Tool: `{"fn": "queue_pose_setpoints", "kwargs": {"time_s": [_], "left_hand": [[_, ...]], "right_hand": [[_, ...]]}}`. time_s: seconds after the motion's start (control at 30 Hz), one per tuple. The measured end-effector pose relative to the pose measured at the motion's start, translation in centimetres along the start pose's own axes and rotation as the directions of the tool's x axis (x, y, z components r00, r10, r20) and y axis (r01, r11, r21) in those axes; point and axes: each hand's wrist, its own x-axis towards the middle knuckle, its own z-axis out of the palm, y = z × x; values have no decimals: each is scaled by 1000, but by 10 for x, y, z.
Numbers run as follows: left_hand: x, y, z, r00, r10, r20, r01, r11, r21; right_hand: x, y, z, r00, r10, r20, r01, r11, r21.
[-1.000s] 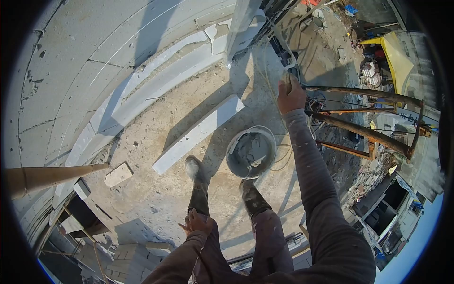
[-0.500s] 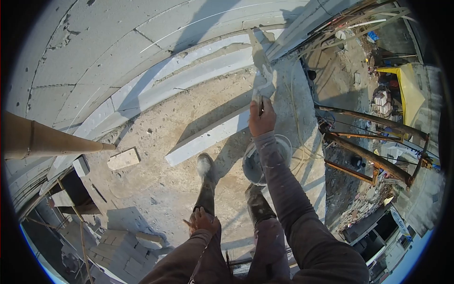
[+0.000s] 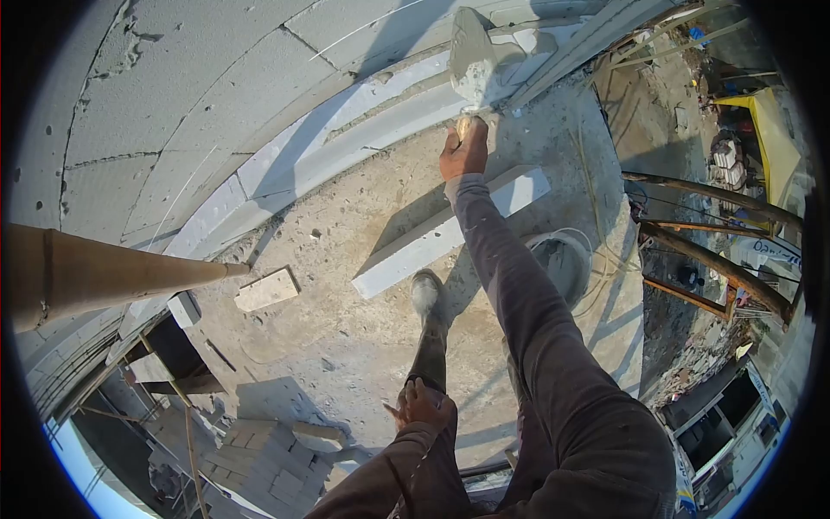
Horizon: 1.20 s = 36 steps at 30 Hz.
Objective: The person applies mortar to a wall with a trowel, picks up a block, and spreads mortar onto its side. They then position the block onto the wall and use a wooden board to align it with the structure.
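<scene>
My right hand (image 3: 465, 149) is wrapped round the handle of a trowel (image 3: 473, 54), its broad blade smeared with grey mortar. The blade faces up toward me, close over the low course of white blocks (image 3: 380, 130) at the foot of the wall. Wet mortar (image 3: 529, 45) lies on that course just right of the blade. My left hand (image 3: 421, 405) rests on my left knee with its fingers spread, holding nothing. Beneath my right forearm lies a long white block (image 3: 450, 233) on the floor. A bucket (image 3: 560, 270) of grey mortar stands right of that arm.
A thick bamboo pole (image 3: 130, 268) slants in from the left. Near its tip lies a small block piece (image 3: 266, 291). Stacked blocks (image 3: 264, 458) sit at lower left. The floor ends at an edge on the right, with wooden poles (image 3: 718, 268) and a lower yard beyond.
My right hand and the trowel have moved away from the bucket toward the wall, and the blade has turned to show its broad face. My left hand stays on the knee. The view has shifted.
</scene>
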Motion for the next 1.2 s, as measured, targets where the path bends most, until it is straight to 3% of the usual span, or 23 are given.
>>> {"fn": "queue_pose_setpoints", "kwargs": {"time_s": [0.1, 0.17, 0.27, 0.3, 0.37, 0.5, 0.57, 0.63, 0.7, 0.77, 0.87, 0.97, 1.03, 1.1, 1.2], "left_hand": [[1, -1, 0, 1000, 17, 2, -17, 1000, 3], [0, 0, -1, 1000, 25, 4, -25, 1000, 7], [0, 1, -5, 1000, 19, 19, -20, 999, 31], [0, 2, -6, 1000, 25, 9, -25, 999, 25], [0, 1, -7, 999, 34, 3, -34, 999, 31], [4, -2, 0, 999, 46, -5, -46, 999, 18], [2, -3, 4, 998, 51, 29, -52, 998, 38], [3, -1, 1, 999, 39, 26, -40, 998, 48], [5, 2, -1, 998, 36, 48, -39, 997, 65], [3, 4, -2, 997, 20, 79, -26, 996, 81], [-2, 8, -1, 996, 23, 84, -31, 995, 96], [1, 4, 1, 997, 39, 59, -46, 992, 119], [4, 5, 2, 998, 51, 36, -56, 988, 141], [7, 8, 3, 998, 55, 28, -59, 986, 154], [3, 8, 6, 999, 49, 23, -52, 984, 169]], "right_hand": [[-35, -29, -19, 953, 12, 302, -17, 1000, 13], [-63, -34, -22, 917, -116, 381, 115, 993, 27], [-96, -44, -21, 855, -122, 504, 89, 992, 88], [-105, -47, -25, 858, -114, 501, 82, 993, 85], [-122, -51, -35, 809, -245, 534, 159, 966, 202], [-181, -41, -69, 826, -310, 471, 165, 931, 324], [-213, -30, -110, 635, -47, 771, -162, 968, 193], [-223, -42, -177, 840, 12, 543, -127, 976, 175], [-255, -31, -239, 851, 224, 475, -312, 943, 113], [-258, -33, -305, 807, 443, 389, -401, 896, -190], [-265, -12, -370, 822, 486, 296, -395, 862, -317], [-274, 18, -402, 733, 605, 312, -475, 783, -401], [-304, 58, -408, 495, 792, 357, -729, 602, -325], [-306, 64, -412, 462, 821, 335, -742, 565, -361], [-307, 70, -422, 339, 871, 356, -657, 490, -573]]}}
